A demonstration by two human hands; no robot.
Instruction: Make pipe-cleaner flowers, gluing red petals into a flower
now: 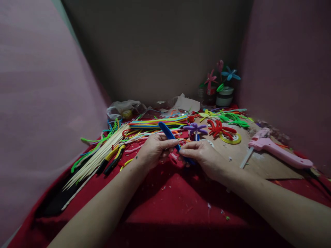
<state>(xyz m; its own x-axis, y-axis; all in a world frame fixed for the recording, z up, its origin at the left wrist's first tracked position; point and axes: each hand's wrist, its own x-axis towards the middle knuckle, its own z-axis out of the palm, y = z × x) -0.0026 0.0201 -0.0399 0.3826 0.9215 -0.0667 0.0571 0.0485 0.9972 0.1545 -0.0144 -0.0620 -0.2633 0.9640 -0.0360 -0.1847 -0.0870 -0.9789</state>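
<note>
Blue pipe cleaner sits pinched between both hands mid-surface: left hand w/ thumb and fingers closed on its upper part, right hand nipping the lower end. Looks only part-shaped, no petals yet. Done ones: purple flower and red flower just behind; glue gun lies by the right edge.

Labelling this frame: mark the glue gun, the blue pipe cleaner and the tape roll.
glue gun (pixel 280 153), head view, on its pink body.
blue pipe cleaner (pixel 167 131), head view, on the free upper end above the fingers.
tape roll (pixel 237 140), head view, on its yellow rim.
</note>
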